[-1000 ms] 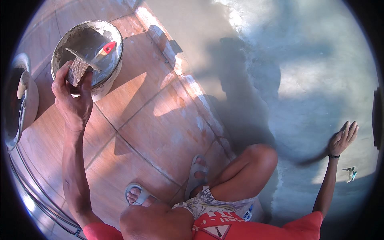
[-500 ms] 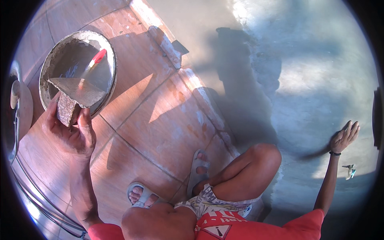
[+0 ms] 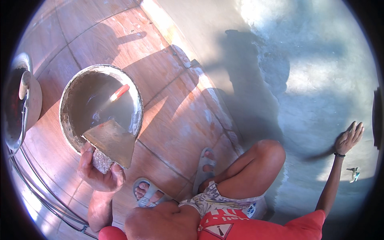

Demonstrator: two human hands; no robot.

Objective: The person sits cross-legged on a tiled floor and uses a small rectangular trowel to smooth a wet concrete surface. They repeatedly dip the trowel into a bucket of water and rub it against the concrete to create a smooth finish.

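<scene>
My left hand (image 3: 102,176) grips a roughly triangular plastering float (image 3: 114,140) by its crusted block handle (image 3: 103,160). The float's flat grey plate overlaps the near rim of a round bucket (image 3: 139,105). Grey, watery liquid (image 3: 96,96) fills part of the bucket, and a red-and-white handle (image 3: 119,92) sticks up out of it; its lower end is hidden. Far to the right, my right hand (image 3: 349,138) lies flat on the grey plastered wall (image 3: 312,112), fingers stretched out, holding nothing. A dark band circles that wrist.
Another bucket (image 3: 37,96) with a handle grip stands at the left edge. Dark cables or hoses (image 3: 44,200) run along the lower left. A small tap (image 3: 353,175) juts from the wall below my right hand. Tiles (image 3: 168,148) meet the wall beside my sandalled feet.
My left hand has drawn the float nearer to me, from over the bucket to its near rim, and tilted it. The view has shifted, moving the bucket right and down. My right hand stays on the wall.
</scene>
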